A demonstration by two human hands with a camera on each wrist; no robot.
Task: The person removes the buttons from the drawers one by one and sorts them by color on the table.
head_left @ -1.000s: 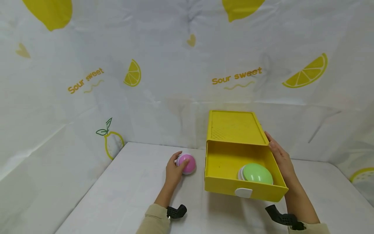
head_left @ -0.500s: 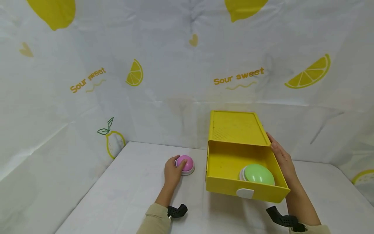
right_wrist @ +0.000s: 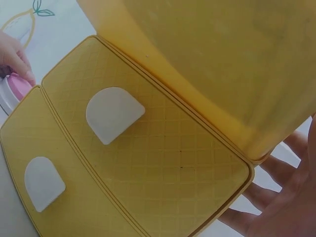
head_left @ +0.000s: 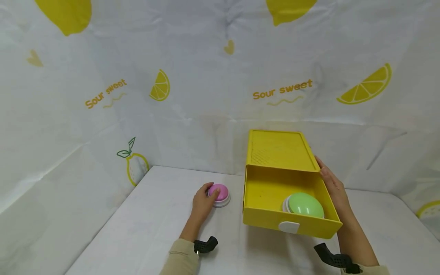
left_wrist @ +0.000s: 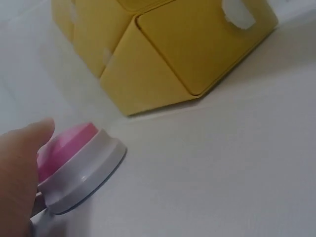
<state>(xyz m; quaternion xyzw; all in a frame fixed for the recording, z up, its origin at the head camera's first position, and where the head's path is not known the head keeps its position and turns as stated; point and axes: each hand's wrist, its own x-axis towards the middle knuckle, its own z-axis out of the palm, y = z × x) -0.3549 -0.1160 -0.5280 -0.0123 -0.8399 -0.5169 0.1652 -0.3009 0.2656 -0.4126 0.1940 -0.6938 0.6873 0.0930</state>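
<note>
In the head view my left hand (head_left: 203, 202) holds a pink dome-topped button with a white base (head_left: 222, 198), thumb over the dome and fingers at its left side. The left wrist view shows the white base (left_wrist: 91, 177) flat at the table, slightly tilted in that view. My right hand (head_left: 333, 189) rests along the right side of a yellow drawer cabinet (head_left: 280, 151); in the right wrist view its extended fingers (right_wrist: 276, 170) lie along that side. The cabinet's top drawer (head_left: 261, 215) is pulled out, with a green dome-topped button (head_left: 305, 204) inside at the front right.
Closed lower drawers with white tab handles (right_wrist: 116, 113) show in the right wrist view. A white cloth backdrop (head_left: 192, 141) with lemon prints stands behind and left of the white table (head_left: 144, 221). Black wrist mounts (head_left: 206, 244) sit on both forearms.
The pink button, tilted toward the camera a second ago, has been set lower and flatter on the table by my left hand. My right hand and the drawer stay as they were.
</note>
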